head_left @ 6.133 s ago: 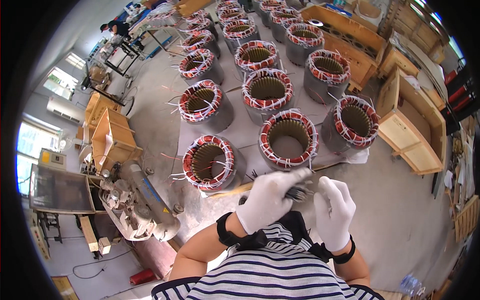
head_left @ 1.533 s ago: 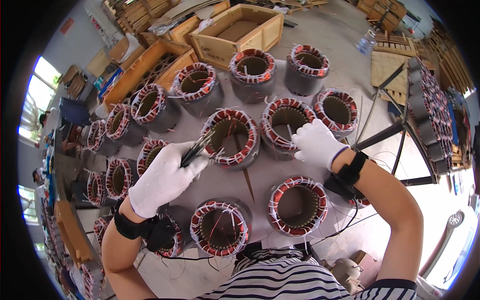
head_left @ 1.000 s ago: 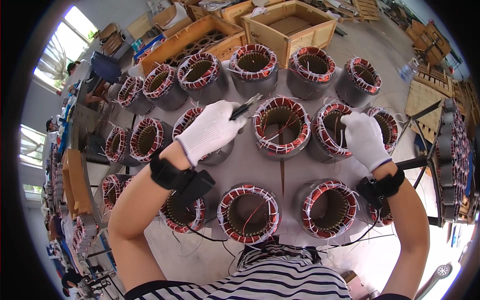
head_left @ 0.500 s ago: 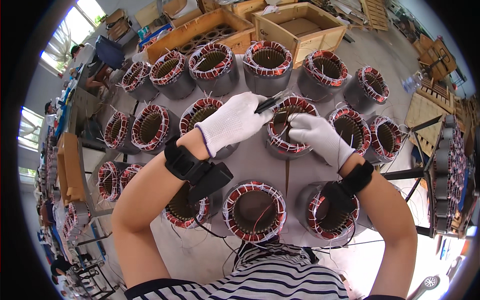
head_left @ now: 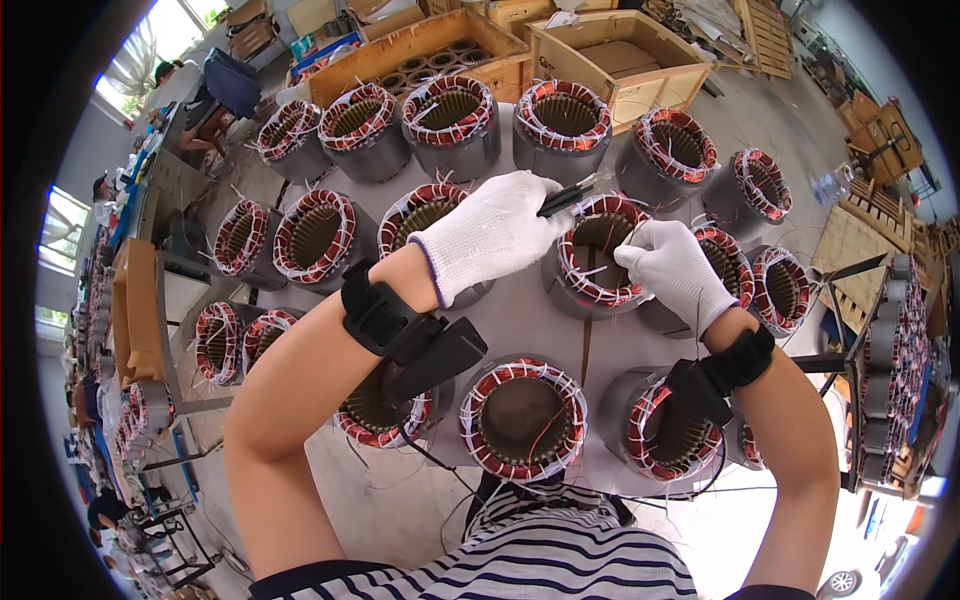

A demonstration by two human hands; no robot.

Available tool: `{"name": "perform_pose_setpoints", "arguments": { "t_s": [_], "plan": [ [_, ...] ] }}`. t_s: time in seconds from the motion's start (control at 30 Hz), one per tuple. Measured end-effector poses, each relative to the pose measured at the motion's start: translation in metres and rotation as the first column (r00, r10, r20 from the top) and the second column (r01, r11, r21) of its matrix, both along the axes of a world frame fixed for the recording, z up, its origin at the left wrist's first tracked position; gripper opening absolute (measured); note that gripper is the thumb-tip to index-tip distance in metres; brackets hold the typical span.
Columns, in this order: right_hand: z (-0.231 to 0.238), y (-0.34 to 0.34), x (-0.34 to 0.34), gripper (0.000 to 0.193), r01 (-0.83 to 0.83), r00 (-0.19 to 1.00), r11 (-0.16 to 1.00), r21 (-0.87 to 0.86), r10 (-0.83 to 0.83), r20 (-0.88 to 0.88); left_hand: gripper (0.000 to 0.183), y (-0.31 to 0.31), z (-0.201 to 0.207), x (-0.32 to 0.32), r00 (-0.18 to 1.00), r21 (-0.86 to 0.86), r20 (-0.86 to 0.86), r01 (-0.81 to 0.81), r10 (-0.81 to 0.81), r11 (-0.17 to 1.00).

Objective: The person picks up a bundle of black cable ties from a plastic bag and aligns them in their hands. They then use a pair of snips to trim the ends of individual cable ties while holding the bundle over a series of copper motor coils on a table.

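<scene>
My left hand (head_left: pixel 500 228), in a white knit glove, is closed around a slim tool with black handles and a silver tip (head_left: pixel 566 198). That tip points away over the far rim of a motor stator (head_left: pixel 577 275) wound with red-brown coils and laced in white cord. My right hand (head_left: pixel 682 268), gloved too, is pinched shut at the stator's right rim. What lies between its fingertips is too small to make out. Loose thin leads and a white strand show inside the stator's opening. Black straps with dark boxes sit on both wrists.
Several similar stators stand in rows on the table (head_left: pixel 525 330), one of them (head_left: pixel 465 425) close in front of me. Wooden crates (head_left: pixel 620 85) are beyond the far edge. Racked stators (head_left: pixel 890 350) are at the right, and people sit at a bench at the far left.
My right fingertips have moved from over the stator's opening to its right rim. The left hand keeps the tool near the far rim. The whole view has shifted slightly.
</scene>
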State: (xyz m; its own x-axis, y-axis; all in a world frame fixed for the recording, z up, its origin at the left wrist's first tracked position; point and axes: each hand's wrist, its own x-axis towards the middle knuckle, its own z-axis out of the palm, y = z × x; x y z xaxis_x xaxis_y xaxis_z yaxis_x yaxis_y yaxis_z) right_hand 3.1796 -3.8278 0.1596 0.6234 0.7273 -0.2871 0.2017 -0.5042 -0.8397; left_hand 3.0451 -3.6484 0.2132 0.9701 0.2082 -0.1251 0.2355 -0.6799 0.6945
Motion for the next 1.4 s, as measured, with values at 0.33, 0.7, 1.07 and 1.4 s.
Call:
{"name": "perform_pose_setpoints", "arguments": {
  "t_s": [0.33, 0.7, 1.07, 1.4],
  "plan": [
    [0.044, -0.046, 0.035, 0.015, 0.275, 0.954, 0.945, 0.178, -0.244, -0.175, 0.026, -0.013, -0.011, 0.016, 0.958, -0.209, -0.041, 0.268, -0.282, 0.941],
    [0.067, -0.107, 0.034, 0.014, 0.08, 0.996, 0.993, -0.091, -0.076, 0.047, 0.022, -0.004, 0.084, -0.057, 0.853, -0.362, 0.317, -0.296, 0.415, 0.884],
    [0.086, -0.097, 0.003, 0.013, -0.005, 0.953, 0.997, -0.071, 0.027, 0.303, 0.025, -0.028, 0.15, -0.235, 0.481, -0.416, 0.773, -0.107, 0.413, 0.903],
    [0.125, -0.16, 0.016, 0.013, 0.025, 0.902, 0.999, 0.03, -0.035, 0.429, 0.015, -0.13, 0.08, -0.254, 0.775, -0.649, 0.148, -0.392, 0.614, 0.651]
  ]
}}
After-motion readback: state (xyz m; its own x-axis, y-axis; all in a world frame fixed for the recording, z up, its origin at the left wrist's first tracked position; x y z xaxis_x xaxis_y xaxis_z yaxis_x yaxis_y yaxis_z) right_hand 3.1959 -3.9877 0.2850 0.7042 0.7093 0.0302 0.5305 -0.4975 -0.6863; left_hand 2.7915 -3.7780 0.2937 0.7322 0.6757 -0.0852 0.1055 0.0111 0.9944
